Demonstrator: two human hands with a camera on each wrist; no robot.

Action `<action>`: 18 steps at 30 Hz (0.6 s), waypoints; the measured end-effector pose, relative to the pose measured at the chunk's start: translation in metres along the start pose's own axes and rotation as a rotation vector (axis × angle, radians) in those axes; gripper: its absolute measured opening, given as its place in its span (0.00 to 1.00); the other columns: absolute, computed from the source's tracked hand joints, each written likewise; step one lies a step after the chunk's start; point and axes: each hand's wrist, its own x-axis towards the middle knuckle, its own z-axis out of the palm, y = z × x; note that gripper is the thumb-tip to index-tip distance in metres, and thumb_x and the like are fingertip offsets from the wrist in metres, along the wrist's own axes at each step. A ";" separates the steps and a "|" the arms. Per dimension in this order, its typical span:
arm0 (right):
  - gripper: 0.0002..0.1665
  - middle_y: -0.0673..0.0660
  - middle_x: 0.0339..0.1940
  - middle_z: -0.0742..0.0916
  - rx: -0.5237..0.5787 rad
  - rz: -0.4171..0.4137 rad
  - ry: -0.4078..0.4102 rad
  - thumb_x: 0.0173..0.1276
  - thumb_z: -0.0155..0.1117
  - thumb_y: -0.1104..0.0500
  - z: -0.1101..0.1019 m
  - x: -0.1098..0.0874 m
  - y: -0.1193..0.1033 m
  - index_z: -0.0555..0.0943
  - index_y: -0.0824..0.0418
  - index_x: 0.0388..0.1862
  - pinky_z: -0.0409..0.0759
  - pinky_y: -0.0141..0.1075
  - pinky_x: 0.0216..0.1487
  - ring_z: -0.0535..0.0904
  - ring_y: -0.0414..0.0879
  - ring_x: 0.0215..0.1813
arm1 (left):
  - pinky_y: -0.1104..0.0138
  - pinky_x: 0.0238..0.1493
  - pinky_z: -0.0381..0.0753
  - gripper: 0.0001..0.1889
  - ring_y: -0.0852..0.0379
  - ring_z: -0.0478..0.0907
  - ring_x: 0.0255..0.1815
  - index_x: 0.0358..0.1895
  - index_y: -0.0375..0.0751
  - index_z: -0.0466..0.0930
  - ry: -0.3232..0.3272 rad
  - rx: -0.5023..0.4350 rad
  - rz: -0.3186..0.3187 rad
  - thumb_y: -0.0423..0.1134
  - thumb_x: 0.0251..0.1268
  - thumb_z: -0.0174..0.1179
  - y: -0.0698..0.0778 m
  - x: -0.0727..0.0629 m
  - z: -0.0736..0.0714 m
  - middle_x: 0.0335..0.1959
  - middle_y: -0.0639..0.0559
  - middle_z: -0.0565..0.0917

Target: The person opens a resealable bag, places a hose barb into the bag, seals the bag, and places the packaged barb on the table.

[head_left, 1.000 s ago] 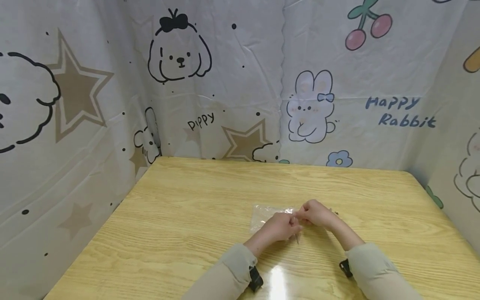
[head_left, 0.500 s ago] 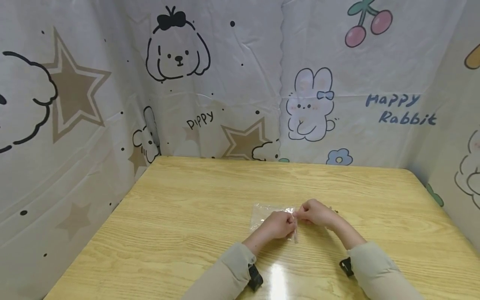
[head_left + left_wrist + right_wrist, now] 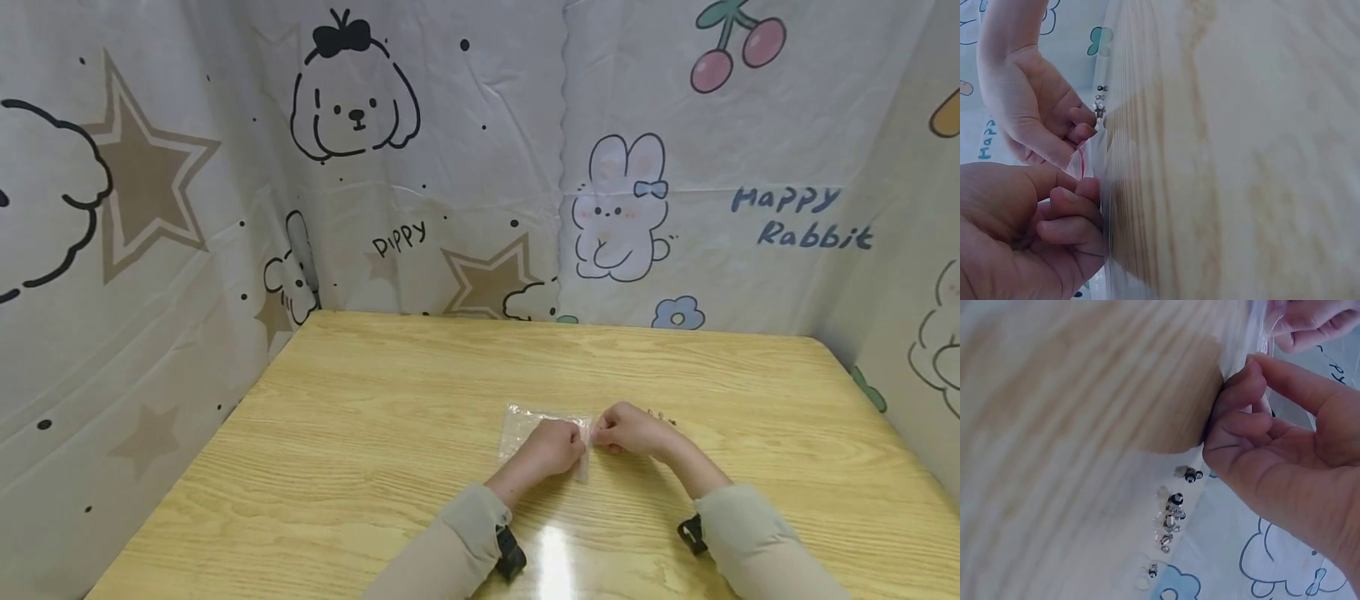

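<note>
Clear bag point(image 3: 517, 427) shifted slightly left (left hand point(image 3: 553, 447) apparently pinching it).

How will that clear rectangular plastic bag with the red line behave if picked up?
The clear rectangular plastic bag with the red line is probably floppy: its film looks thin and crinkled. Likely light for its size, since its body looks almost flat on the yellow wood-grain table. Perhaps slippery, given its glossy highlights.

Clear bag point(image 3: 517, 427): partly blocked by the left hand point(image 3: 553, 447) in the head view
Little metal bits point(image 3: 1175, 501): fuzzy up close, way too tiny to make out from the head cam
Sleeves point(image 3: 442, 550): chopped off at the bottom
Table point(image 3: 1072, 394): grain's pretty smeary on the right wrist cam
</note>
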 end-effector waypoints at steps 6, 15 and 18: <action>0.18 0.48 0.15 0.71 -0.036 0.015 0.003 0.70 0.56 0.66 0.000 0.001 -0.002 0.72 0.62 0.17 0.59 0.29 0.24 0.59 0.38 0.19 | 0.73 0.18 0.60 0.20 0.62 0.62 0.15 0.12 0.44 0.62 0.050 -0.065 -0.034 0.33 0.62 0.54 -0.010 0.007 0.003 0.11 0.57 0.65; 0.16 0.47 0.15 0.71 -0.056 -0.008 -0.016 0.67 0.57 0.65 -0.003 0.002 0.001 0.72 0.61 0.18 0.60 0.28 0.24 0.59 0.38 0.19 | 0.74 0.17 0.57 0.22 0.63 0.60 0.14 0.10 0.46 0.60 0.072 -0.170 -0.083 0.34 0.60 0.55 -0.017 0.002 -0.005 0.10 0.58 0.63; 0.14 0.48 0.16 0.71 -0.065 -0.018 -0.023 0.65 0.56 0.65 -0.003 0.002 0.003 0.72 0.61 0.18 0.60 0.29 0.24 0.60 0.38 0.20 | 0.74 0.17 0.53 0.25 0.65 0.54 0.13 0.10 0.48 0.56 0.100 -0.148 -0.088 0.36 0.62 0.57 -0.018 -0.003 -0.013 0.09 0.60 0.57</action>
